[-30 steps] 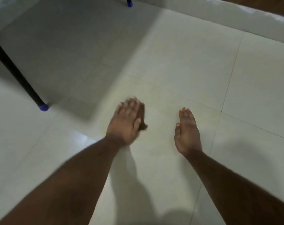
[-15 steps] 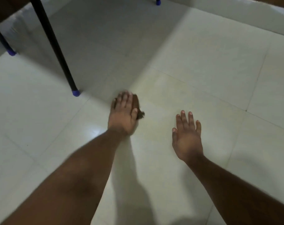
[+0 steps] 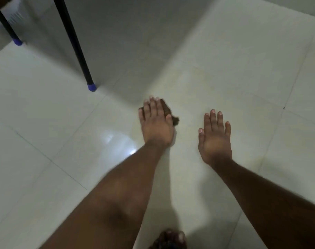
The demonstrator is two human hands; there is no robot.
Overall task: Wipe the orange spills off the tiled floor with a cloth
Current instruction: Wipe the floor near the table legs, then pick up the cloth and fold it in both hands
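Observation:
My left hand (image 3: 155, 123) lies flat with straight fingers on a small dark brown cloth (image 3: 166, 109), pressing it to the pale tiled floor (image 3: 234, 72). Only the cloth's edges show past the fingers and beside the thumb. My right hand (image 3: 214, 137) is to the right of it, fingers straight and spread, palm down over the floor and holding nothing. Faint yellowish smears tint the tiles (image 3: 194, 78) beyond the cloth; no clear orange spill stands out.
A black furniture leg with a blue foot cap (image 3: 91, 86) stands on the floor left of and beyond the cloth. A second leg with a blue cap (image 3: 18, 42) is at the far left. My foot (image 3: 171, 239) shows at the bottom edge.
The view has swung so the furniture legs sit further right in frame. My left hand stays flat on the cloth while my right hand's fingers have spread.

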